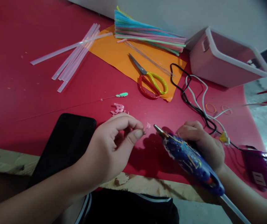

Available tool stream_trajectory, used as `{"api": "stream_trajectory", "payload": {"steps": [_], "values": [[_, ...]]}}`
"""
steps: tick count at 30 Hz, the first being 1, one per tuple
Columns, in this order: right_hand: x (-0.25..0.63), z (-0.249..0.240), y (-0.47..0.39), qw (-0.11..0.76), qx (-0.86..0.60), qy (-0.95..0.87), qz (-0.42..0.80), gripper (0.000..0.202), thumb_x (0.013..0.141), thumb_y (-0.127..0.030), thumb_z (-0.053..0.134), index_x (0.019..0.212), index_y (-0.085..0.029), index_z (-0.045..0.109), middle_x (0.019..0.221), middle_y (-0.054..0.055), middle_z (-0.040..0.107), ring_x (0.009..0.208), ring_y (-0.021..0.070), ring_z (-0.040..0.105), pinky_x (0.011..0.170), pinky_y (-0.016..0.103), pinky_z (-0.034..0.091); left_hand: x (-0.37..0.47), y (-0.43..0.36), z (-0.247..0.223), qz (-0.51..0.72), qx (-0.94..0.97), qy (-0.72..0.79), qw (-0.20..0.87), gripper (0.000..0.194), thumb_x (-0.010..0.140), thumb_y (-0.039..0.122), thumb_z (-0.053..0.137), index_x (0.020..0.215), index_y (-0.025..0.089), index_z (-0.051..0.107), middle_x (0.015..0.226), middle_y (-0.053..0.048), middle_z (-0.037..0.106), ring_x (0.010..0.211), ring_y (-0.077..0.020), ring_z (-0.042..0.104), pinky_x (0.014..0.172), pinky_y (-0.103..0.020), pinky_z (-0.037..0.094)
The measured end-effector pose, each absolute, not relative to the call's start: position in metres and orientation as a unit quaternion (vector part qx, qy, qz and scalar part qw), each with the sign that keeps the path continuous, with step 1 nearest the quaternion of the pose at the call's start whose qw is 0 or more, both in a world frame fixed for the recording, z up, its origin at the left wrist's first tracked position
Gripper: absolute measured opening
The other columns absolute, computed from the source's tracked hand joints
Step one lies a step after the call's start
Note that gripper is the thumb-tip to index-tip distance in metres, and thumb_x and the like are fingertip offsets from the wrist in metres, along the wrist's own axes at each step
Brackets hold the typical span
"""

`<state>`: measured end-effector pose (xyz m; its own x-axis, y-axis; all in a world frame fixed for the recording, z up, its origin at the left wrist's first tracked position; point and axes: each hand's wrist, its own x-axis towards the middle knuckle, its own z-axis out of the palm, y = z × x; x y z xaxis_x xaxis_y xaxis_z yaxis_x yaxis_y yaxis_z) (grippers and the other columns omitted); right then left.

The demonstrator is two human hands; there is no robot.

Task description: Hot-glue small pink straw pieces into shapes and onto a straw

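Observation:
Between thumb and forefinger, my left hand (pixel 120 140) pinches a small curled pink piece (pixel 147 127). My right hand (pixel 201 143) is wrapped round a blue hot glue gun (pixel 189 160), whose metal nozzle points at the pink piece with a small gap between them. A glue stick (pixel 235 208) sticks out of the gun's back end. Just beyond my left hand lie several more pink curled pieces (pixel 118 109), partly hidden by it. Farther off is a thin wire with a fuzzy green tip (pixel 122 95).
A black phone (pixel 65 143) lies by my left wrist. Scissors (pixel 150 81) and pipe cleaners (pixel 147 32) rest on orange paper (pixel 114 56), near glue sticks (pixel 77 56). A pink bin (pixel 222 62), cables (pixel 194 102) and a purple power strip (pixel 259 171) occupy the right.

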<state>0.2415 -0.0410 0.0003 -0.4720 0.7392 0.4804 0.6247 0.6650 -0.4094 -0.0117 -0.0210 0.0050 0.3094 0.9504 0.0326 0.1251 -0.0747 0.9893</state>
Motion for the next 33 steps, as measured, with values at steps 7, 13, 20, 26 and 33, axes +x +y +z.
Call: {"api": "stream_trajectory", "payload": {"steps": [7, 13, 20, 26, 33], "values": [[0.244, -0.004, -0.043, 0.311, -0.374, -0.87, 0.077, 0.006, 0.096, -0.014, 0.055, 0.094, -0.017, 0.06, 0.071, -0.001, 0.064, 0.062, 0.0139, 0.061, 0.078, 0.039, 0.044, -0.011, -0.023, 0.006, 0.394, 0.66, 0.425, 0.478, 0.012, 0.094, 0.015, 0.056, 0.084, 0.018, 0.061, 0.079, 0.001, 0.06, 0.068, -0.0116, 0.059, 0.059, -0.023, 0.048], [0.244, -0.002, -0.043, 0.313, -0.385, -0.866, 0.064, 0.006, 0.095, -0.013, 0.057, 0.094, -0.017, 0.06, 0.071, -0.001, 0.063, 0.063, 0.0135, 0.061, 0.076, 0.038, 0.045, -0.011, -0.023, 0.004, 0.406, 0.67, 0.417, 0.461, 0.011, 0.095, 0.014, 0.056, 0.086, 0.015, 0.063, 0.082, -0.001, 0.062, 0.072, -0.011, 0.061, 0.064, -0.022, 0.05], [0.242, -0.001, -0.043, 0.322, -0.393, -0.859, 0.063, 0.006, 0.093, -0.013, 0.06, 0.092, -0.018, 0.06, 0.07, -0.002, 0.063, 0.063, 0.0139, 0.059, 0.074, 0.036, 0.046, -0.01, -0.022, 0.004, 0.42, 0.664, 0.384, 0.485, 0.012, 0.096, 0.012, 0.056, 0.086, 0.017, 0.061, 0.084, 0.001, 0.062, 0.076, -0.0094, 0.061, 0.068, -0.019, 0.05], [0.246, -0.001, -0.039, 0.274, -0.412, -0.868, 0.028, 0.005, 0.092, -0.016, 0.056, 0.093, -0.021, 0.057, 0.07, -0.003, 0.065, 0.059, 0.0132, 0.058, 0.07, 0.034, 0.042, -0.013, -0.024, 0.003, 0.437, 0.668, 0.395, 0.455, 0.012, 0.095, 0.01, 0.058, 0.087, 0.017, 0.062, 0.085, 0.001, 0.063, 0.078, -0.0081, 0.062, 0.071, -0.017, 0.05], [0.253, -0.003, -0.034, 0.143, -0.493, -0.858, 0.007, 0.041, 0.07, -0.015, 0.055, 0.111, -0.019, 0.055, 0.092, 0.005, 0.072, 0.079, 0.0219, 0.066, 0.082, 0.041, 0.041, -0.014, -0.023, 0.007, 0.478, 0.734, 0.347, 0.336, 0.018, 0.092, -0.002, 0.06, 0.089, 0.015, 0.064, 0.087, 0.001, 0.064, 0.086, -0.0072, 0.061, 0.085, -0.015, 0.049]]}}
